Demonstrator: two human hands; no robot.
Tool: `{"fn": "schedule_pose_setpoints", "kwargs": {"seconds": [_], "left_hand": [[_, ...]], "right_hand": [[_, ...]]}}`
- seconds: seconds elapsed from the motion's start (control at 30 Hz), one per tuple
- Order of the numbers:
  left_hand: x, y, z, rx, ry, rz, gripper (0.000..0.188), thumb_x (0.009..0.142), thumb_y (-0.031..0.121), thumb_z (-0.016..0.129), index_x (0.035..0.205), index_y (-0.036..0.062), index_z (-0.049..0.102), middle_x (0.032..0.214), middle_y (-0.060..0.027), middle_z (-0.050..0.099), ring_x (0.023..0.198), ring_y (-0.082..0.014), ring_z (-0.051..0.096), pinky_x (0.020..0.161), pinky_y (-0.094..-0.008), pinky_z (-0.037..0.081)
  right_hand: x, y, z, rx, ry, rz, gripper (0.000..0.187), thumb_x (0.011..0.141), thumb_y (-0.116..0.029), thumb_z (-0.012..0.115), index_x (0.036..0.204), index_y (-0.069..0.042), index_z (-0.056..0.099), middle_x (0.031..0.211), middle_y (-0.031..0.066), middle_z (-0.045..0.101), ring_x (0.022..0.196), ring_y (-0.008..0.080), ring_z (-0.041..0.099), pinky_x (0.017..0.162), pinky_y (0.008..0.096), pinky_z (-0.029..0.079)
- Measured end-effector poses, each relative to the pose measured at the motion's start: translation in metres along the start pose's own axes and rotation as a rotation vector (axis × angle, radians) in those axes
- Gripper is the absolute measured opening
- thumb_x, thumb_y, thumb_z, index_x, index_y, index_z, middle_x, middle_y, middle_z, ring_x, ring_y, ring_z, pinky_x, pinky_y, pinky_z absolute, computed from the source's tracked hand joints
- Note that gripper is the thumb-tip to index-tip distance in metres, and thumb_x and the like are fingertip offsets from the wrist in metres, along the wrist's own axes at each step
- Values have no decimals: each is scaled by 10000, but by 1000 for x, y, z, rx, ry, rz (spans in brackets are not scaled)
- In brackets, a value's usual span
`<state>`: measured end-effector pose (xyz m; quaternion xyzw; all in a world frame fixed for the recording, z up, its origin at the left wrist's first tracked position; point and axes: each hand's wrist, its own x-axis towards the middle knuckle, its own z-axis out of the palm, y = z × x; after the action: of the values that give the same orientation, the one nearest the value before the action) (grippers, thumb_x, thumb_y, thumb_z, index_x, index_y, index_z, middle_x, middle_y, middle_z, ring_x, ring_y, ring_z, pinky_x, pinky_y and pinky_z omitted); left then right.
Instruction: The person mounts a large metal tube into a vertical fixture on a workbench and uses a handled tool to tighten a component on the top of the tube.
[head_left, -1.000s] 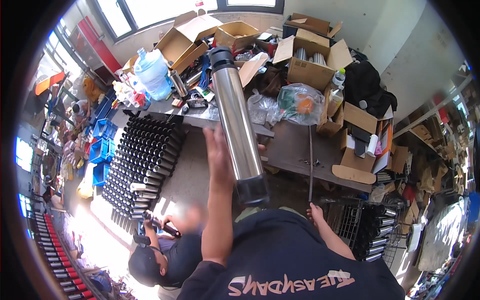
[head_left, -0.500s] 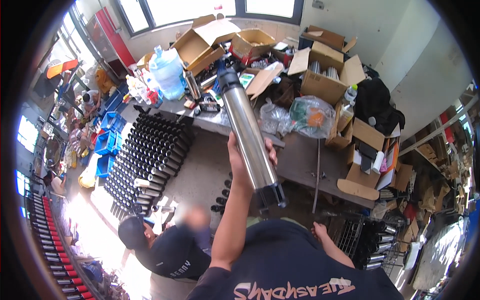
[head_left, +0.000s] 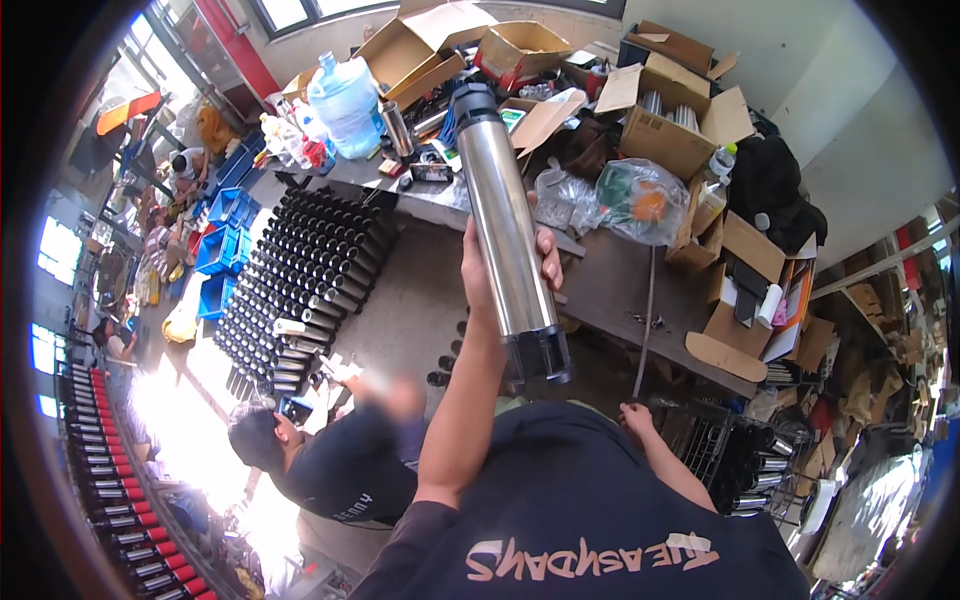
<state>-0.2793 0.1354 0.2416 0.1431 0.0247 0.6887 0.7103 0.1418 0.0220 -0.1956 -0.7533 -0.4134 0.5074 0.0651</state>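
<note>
My left hand (head_left: 478,265) is closed around a shiny steel cylinder (head_left: 505,225), thumb and fingers on opposite sides of its lower half. The cylinder is raised in front of me, tilted with its top to the left. A ribbed black cap (head_left: 473,100) tops it, and a black slotted end piece (head_left: 538,355) with prongs forms its lower end. Low by my side, my right hand (head_left: 633,415) has loosely curled fingers with nothing visible in them. Just beyond that hand is the lower end of a thin rod (head_left: 644,320) at the dark table.
Cartons (head_left: 665,115), a blue water jug (head_left: 345,105) and plastic bags (head_left: 640,200) crowd the table (head_left: 625,285). Rows of black-topped cylinders (head_left: 310,255) stand at left, beside blue bins (head_left: 222,250). A co-worker (head_left: 330,465) is close at lower left. A wire rack (head_left: 705,455) stands at right.
The view has shifted, so the table appears higher. The cylinder, still in my left hand, stands slightly more upright. At lower left, the co-worker's head and arms have moved.
</note>
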Motion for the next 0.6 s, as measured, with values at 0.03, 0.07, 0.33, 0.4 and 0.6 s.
{"fn": "schedule_pose_setpoints", "kwargs": {"seconds": [0.03,0.07,0.33,0.4,0.6], "left_hand": [[2,-1,-2,-46,-55,12,722,1011,617,248,1462,67,376,856,-140,554,640,-260,585,580,-408,515],[1,-2,-4,-91,-111,25,718,1011,613,254,1454,63,383,852,-139,552,635,-253,582,578,-404,515],[-9,15,15,157,5,26,740,1015,629,249,1408,24,417,827,-175,582,638,-285,621,554,-406,535],[-12,21,18,286,177,-16,744,1010,653,212,1261,21,516,853,-177,608,672,-295,646,579,-418,549],[-18,41,14,654,365,50,682,1054,582,209,1121,-3,552,833,-145,644,695,-264,667,660,-390,574]], "right_hand": [[-2,-6,0,12,-13,1,349,961,-338,655,1092,-15,654,826,87,692,587,123,570,500,273,440],[-8,-10,0,22,-40,14,359,963,-348,651,1106,-19,646,835,89,691,590,116,560,496,268,430],[-36,-9,-3,-244,39,-74,390,891,-400,683,934,-19,752,821,117,735,727,213,702,685,360,556],[-41,-10,-3,-240,11,22,415,891,-417,679,985,-21,755,857,114,749,756,220,714,717,365,563],[-34,-11,7,-217,63,46,386,899,-387,680,980,-15,745,854,105,752,741,185,711,712,339,567]]}}
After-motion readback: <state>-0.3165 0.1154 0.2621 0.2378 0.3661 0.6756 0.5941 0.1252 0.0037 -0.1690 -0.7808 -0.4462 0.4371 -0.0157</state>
